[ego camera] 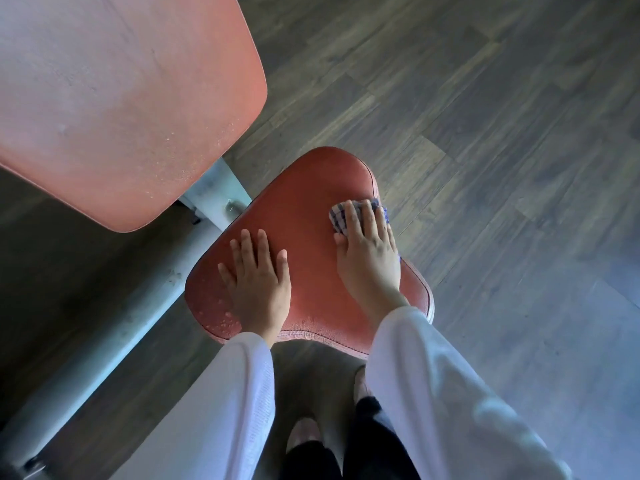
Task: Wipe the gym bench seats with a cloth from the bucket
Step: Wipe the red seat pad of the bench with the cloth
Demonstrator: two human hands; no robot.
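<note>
A small red padded bench seat (308, 209) lies below me, its near left corner worn and flaking. My left hand (258, 282) rests flat on the seat's left half, fingers straight and spread. My right hand (369, 252) presses a blue-and-white checked cloth (341, 218) against the seat's far right edge, fingers laid straight over it. Most of the cloth is hidden under that hand. The long red back pad (121, 98) of the bench fills the upper left. No bucket is in view.
A grey metal frame (138, 313) runs under the pads from lower left to the seat joint. Dark wood-look flooring (485, 133) spreads to the right and behind. My feet (308, 431) stand just in front of the seat.
</note>
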